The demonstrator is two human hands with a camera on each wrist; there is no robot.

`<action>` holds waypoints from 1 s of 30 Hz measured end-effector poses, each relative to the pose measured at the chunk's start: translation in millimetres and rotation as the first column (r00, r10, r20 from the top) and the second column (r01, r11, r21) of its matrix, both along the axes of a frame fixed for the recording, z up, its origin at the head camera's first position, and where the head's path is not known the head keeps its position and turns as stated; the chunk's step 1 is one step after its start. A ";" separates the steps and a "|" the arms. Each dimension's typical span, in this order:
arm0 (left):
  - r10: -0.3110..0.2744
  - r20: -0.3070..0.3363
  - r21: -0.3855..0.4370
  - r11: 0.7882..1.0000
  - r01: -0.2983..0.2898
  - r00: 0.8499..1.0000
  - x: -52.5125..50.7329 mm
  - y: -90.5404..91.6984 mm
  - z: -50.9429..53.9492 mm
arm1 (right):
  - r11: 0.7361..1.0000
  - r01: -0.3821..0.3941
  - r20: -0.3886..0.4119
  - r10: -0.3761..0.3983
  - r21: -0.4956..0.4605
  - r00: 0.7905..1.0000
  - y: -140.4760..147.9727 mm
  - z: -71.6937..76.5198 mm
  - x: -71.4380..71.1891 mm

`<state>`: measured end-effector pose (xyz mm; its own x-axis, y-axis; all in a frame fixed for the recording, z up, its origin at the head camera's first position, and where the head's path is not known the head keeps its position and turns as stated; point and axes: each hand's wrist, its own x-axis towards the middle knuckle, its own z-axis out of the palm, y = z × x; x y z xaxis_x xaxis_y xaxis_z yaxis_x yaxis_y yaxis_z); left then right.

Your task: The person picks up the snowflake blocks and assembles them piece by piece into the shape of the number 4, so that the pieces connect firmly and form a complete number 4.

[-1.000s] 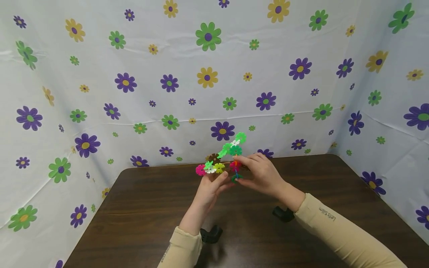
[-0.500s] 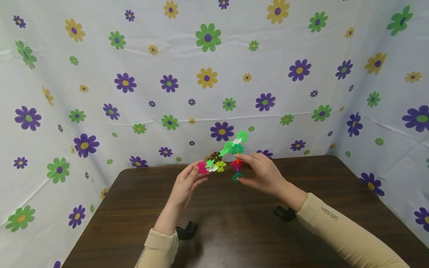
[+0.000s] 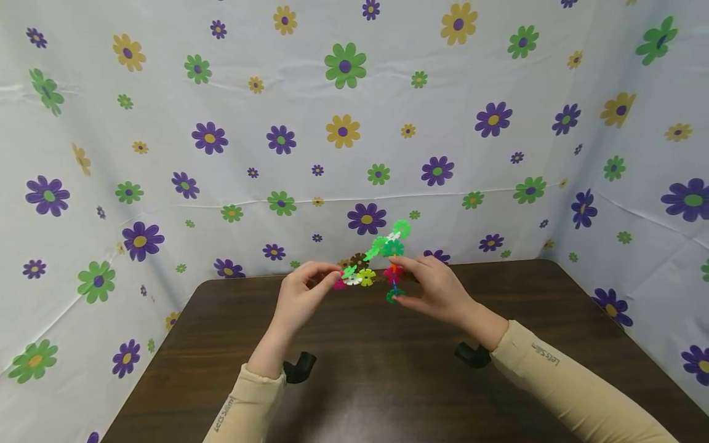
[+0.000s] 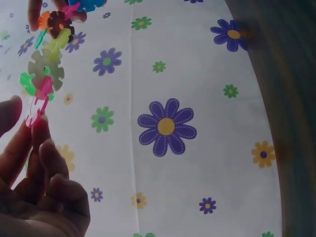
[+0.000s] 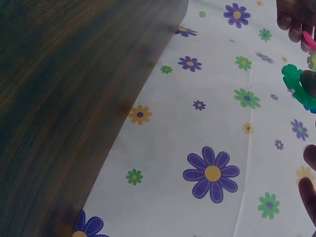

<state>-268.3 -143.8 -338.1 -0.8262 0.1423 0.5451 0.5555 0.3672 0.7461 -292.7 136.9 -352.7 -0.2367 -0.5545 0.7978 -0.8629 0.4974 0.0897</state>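
Note:
A linked structure of notched, flower-shaped plastic discs hangs above the far part of the table, between both hands. My left hand (image 3: 296, 298) pinches the pink disc (image 4: 35, 114) at its left end between thumb and fingers. Beside that sit a white disc (image 3: 352, 280), a yellow disc (image 3: 367, 277) and a brown disc (image 3: 359, 261). My right hand (image 3: 440, 288) grips the right end, index finger by an orange piece and thumb at the dark green disc (image 3: 391, 296). A branch of light green discs (image 3: 402, 229) slants up to the right. The right wrist view catches only part of the right hand's fingers.
The dark wood-grain table (image 3: 354, 381) lies below the hands. A white curtain with printed flowers (image 3: 344, 166) stands behind it and along both sides. Black angled mounts (image 3: 300, 367) show under the wrists.
My left hand has moved from beneath the structure out to the left, and its fingertips now pinch the pink end disc. The right hand and the structure have barely moved.

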 end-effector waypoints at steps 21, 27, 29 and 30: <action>0.005 0.477 0.184 0.977 -0.105 0.879 -40.1 2.8 -81.1 | 0.999 0.046 0.714 -0.038 0.008 0.699 -13.6 -60.6 -20.6; 0.008 0.588 0.175 0.975 -0.137 0.809 -50.1 1.0 -109.1 | 0.997 0.077 0.820 -0.044 0.000 0.570 -16.8 -92.7 -37.1; 0.019 0.618 0.162 0.975 -0.152 0.786 -52.6 1.2 -115.8 | 0.996 0.084 0.842 -0.041 -0.005 0.538 -17.8 -100.4 -40.9; 0.026 0.629 0.155 0.975 -0.158 0.777 -53.7 1.5 -118.6 | 0.996 0.085 0.852 -0.037 -0.008 0.522 -18.3 -103.8 -42.5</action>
<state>-321.9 -142.3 -456.7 -0.9966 -0.0028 -0.0827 -0.0815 0.2084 0.9746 -335.2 118.6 -456.4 -0.8479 -0.4822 0.2202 -0.4840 0.5347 -0.6927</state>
